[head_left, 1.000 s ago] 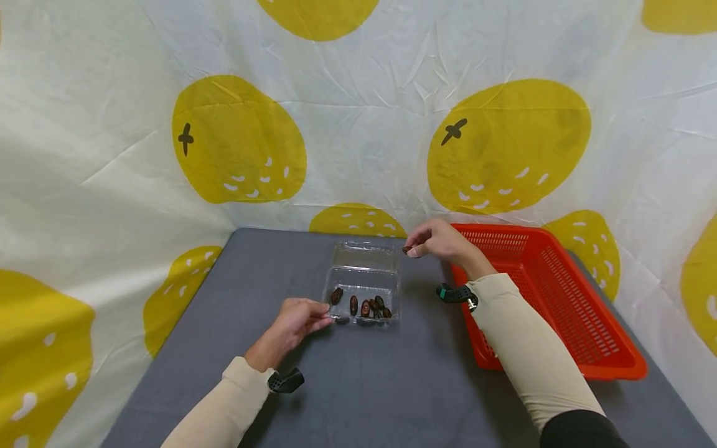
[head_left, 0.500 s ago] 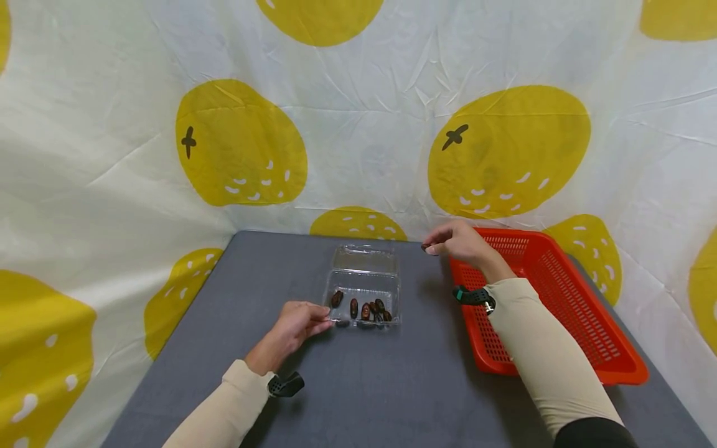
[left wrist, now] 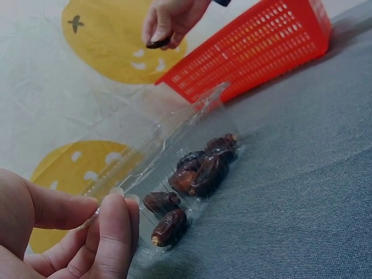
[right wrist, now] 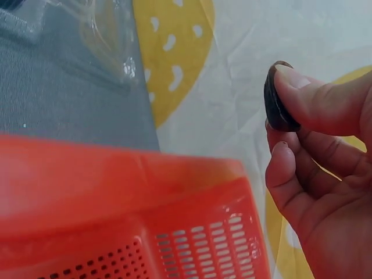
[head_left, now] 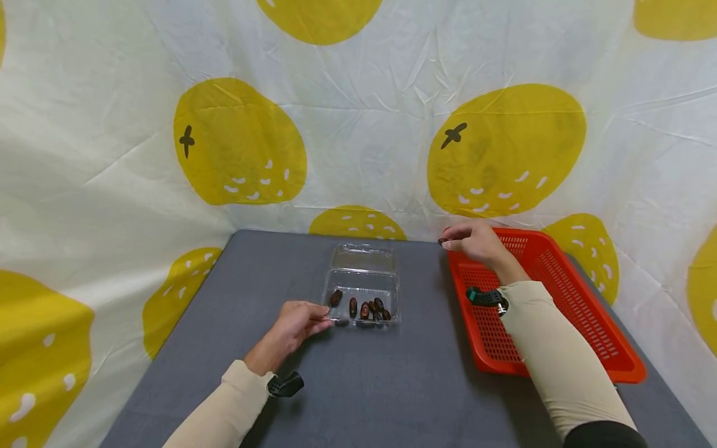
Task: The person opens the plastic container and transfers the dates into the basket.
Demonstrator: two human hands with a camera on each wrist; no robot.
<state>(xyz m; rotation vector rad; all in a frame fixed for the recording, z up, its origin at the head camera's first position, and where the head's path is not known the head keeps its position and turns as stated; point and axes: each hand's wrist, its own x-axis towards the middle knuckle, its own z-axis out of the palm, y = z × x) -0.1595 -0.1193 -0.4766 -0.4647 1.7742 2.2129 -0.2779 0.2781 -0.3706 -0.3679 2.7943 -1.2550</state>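
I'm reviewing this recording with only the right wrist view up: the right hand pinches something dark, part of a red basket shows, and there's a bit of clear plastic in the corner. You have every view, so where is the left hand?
Observer: The left hand pinches the near left corner of a clear container on the gray table.
Operator: I only catch a scrap of that container. Is anything inside it?
Observer: Yes, several dark brown dates, most of them bunched toward the person's right.
Operator: And is it open or closed?
Observer: Open. The head view shows its clear lid tipped back on the side away from the person.
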